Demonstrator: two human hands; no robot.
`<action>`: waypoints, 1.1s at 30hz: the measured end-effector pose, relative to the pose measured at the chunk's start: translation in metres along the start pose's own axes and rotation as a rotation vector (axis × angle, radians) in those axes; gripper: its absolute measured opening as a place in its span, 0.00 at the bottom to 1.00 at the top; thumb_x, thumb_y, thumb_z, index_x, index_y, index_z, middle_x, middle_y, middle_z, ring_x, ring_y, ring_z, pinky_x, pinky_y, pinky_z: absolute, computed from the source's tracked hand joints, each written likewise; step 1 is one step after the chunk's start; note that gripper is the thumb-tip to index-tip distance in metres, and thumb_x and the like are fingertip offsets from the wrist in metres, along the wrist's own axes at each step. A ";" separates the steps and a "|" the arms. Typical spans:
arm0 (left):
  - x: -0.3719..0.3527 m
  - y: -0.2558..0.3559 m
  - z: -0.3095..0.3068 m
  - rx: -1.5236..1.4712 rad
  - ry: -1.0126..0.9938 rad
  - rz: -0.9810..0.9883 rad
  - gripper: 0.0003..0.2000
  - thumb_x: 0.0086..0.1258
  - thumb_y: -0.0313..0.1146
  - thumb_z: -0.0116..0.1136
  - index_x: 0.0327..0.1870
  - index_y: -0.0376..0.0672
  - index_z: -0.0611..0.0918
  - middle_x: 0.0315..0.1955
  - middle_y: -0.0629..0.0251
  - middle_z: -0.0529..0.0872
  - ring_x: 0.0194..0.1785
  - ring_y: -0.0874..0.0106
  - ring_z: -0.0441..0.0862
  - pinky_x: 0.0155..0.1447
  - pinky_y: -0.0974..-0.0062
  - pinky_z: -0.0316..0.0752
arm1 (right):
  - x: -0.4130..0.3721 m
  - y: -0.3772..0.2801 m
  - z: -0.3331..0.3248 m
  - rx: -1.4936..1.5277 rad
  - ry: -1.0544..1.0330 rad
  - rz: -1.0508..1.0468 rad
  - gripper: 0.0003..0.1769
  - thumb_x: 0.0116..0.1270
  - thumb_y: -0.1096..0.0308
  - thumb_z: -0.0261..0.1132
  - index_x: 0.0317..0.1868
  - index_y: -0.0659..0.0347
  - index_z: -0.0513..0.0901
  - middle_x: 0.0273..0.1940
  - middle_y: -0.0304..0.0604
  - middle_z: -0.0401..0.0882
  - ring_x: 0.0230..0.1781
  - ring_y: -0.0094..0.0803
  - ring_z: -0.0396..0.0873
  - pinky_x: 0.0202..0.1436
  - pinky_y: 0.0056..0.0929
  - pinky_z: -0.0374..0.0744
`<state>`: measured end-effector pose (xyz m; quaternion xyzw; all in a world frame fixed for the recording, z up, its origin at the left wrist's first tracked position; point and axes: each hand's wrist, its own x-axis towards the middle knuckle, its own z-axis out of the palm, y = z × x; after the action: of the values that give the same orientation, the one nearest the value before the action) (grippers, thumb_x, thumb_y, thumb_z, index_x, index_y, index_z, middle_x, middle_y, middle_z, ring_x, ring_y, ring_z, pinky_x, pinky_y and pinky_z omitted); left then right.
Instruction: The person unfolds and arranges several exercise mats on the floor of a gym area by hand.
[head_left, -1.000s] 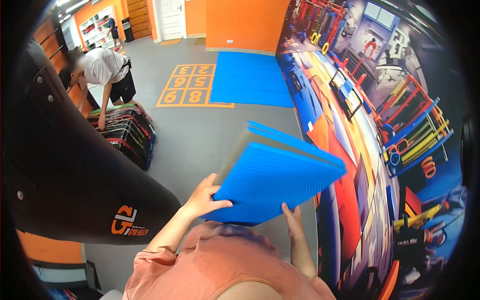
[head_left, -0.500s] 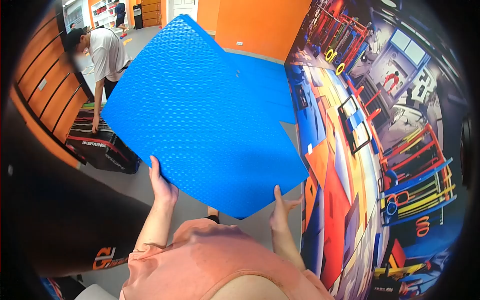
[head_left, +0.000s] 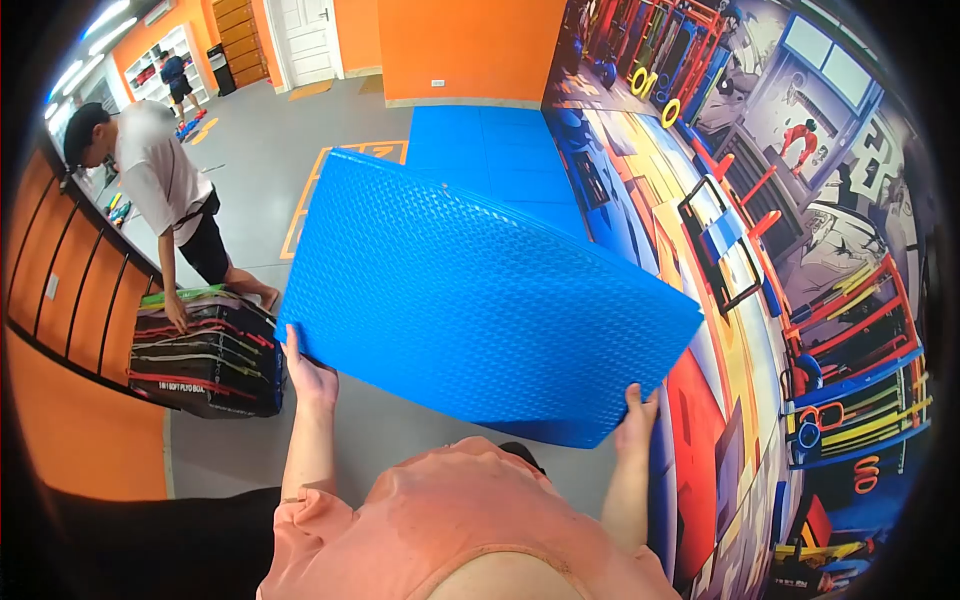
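Observation:
A large blue textured mat (head_left: 470, 300) is held up in front of my body, tilted, its right side lower than its left. My left hand (head_left: 313, 378) grips its lower left edge, the thumb on the near face and the other fingers mostly hidden. At the lower right edge my right hand (head_left: 637, 422) holds the mat, with fingers partly behind it. Beyond the mat, blue mats (head_left: 490, 150) lie on the floor against the orange wall.
On the left, a person (head_left: 160, 180) bends over a black plyo box (head_left: 205, 350). Another person (head_left: 177, 82) stands far back near shelves (head_left: 160, 62). A printed mural wall (head_left: 720, 400) runs along the right. A white door (head_left: 303, 40) is at the back.
The mat has tilted lower and turned, uncovering more floor behind it. My right hand has moved right and now grips the edge. The view has shifted, and the bending person's box shows more fully.

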<state>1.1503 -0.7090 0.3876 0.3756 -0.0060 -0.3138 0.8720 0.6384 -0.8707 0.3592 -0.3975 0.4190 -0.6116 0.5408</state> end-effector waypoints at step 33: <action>0.170 -0.205 0.060 1.061 0.569 0.266 0.23 0.69 0.30 0.68 0.64 0.45 0.78 0.42 0.64 0.84 0.45 0.73 0.82 0.52 0.72 0.78 | 0.528 0.145 0.275 -0.785 -0.650 0.135 0.34 0.66 0.70 0.73 0.66 0.64 0.64 0.57 0.54 0.79 0.56 0.36 0.81 0.59 0.35 0.80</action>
<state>1.1614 -0.9486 0.2574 0.8232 0.0248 -0.0440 0.5654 0.8921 -1.4282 0.3316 -0.7122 0.4519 -0.2168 0.4915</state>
